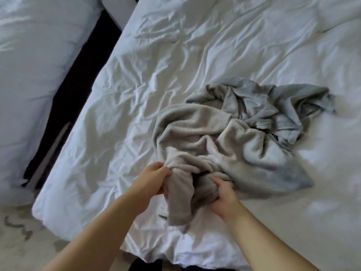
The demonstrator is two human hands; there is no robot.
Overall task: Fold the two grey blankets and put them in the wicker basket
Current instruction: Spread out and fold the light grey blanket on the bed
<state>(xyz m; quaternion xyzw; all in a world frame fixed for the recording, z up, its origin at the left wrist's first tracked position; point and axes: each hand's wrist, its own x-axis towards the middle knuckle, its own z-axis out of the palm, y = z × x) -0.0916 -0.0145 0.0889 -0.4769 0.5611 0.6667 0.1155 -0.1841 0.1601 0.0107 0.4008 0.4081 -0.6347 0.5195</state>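
Both hands grip a crumpled blanket on the bed.

The fuzzy light-grey fleece blanket (pixel 205 141) lies bunched on the rumpled white bed sheet (pixel 136 85), touching a thinner, bluish-grey crumpled blanket (pixel 273 106) behind it. The left hand (pixel 154 178) is closed on its near edge; the right hand (pixel 222 196) is clenched around a fold beside it.
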